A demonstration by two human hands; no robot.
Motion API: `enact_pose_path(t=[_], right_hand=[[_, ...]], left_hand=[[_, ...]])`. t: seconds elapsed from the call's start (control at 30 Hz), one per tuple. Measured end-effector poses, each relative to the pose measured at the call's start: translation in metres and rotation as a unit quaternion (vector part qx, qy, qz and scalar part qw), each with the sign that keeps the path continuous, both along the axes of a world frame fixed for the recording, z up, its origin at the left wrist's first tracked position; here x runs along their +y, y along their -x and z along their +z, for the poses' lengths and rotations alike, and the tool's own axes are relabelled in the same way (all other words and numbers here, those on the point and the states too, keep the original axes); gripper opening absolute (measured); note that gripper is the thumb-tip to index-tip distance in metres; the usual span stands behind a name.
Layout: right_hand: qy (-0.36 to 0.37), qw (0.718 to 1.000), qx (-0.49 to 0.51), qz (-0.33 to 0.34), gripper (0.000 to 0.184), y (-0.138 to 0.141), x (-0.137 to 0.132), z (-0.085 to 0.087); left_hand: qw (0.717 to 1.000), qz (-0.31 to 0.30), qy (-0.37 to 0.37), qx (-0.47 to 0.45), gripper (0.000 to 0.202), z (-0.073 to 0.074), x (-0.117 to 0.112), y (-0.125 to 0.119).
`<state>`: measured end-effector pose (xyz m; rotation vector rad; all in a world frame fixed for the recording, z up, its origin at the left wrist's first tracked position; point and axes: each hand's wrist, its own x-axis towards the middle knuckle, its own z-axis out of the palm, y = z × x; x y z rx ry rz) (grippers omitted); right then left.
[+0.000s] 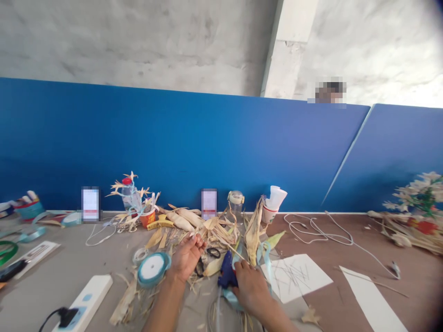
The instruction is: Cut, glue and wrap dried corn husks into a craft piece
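My left hand (pixel 189 256) is raised palm up over the desk, fingertips pinched together around something small and pale that I cannot make out. To its right, my right hand (pixel 252 283) closes on the handle of a dark blue glue gun (pixel 226 269). A translucent glue stick (pixel 218 306) sticks out of the gun's rear toward me. Dried corn husks (pixel 183 219) lie heaped beyond both hands, with a black ring (pixel 213 252) between them. Beside my left wrist rests a spool of light blue ribbon (pixel 152 268).
A power strip (pixel 88 297) sits front left. Along the blue partition (pixel 173 138) stand two phones, a bottle with husk flowers (pixel 129 198), a red cup (pixel 148 217), a clear jar (pixel 236 205) and paper cups (pixel 270 213). Thin sticks lie on white paper (pixel 297 276); a white cable (pixel 341 237) trails right.
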<state>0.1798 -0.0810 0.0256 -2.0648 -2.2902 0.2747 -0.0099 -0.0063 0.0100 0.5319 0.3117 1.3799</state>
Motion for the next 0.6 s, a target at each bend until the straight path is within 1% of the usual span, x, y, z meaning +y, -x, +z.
enact_pose_path(t=[0.1,0.2,0.27,0.37,0.47,0.53,0.6], right_hand=[[0.001,1.000,0.001,0.001,0.034,-0.003,0.002,-0.007],[-0.012,0.999,0.033,-0.003,0.029,-0.005,0.003,-0.013],[-0.023,0.997,0.072,-0.009,0.026,-0.007,0.004,-0.014],[-0.041,0.986,0.159,-0.014,0.021,-0.010,0.004,-0.014],[-0.045,0.962,0.270,-0.007,0.022,-0.015,0.004,-0.011],[-0.022,0.933,0.358,0.008,0.030,-0.018,0.003,-0.006],[0.009,0.897,0.442,0.024,0.037,-0.021,0.001,-0.001]], left_hand=[[1.000,-0.003,0.001,-0.008,0.016,0.000,0.000,0.000],[1.000,-0.002,0.012,-0.014,0.015,-0.001,0.001,-0.001],[1.000,0.004,0.020,-0.015,0.016,-0.001,0.001,-0.001],[0.999,0.020,0.030,-0.005,0.017,-0.001,0.002,-0.003],[0.998,0.050,0.043,0.016,0.022,0.000,0.002,-0.005],[0.996,0.070,0.048,0.034,0.025,0.000,0.003,-0.006],[0.993,0.090,0.048,0.055,0.027,-0.001,0.004,-0.008]])
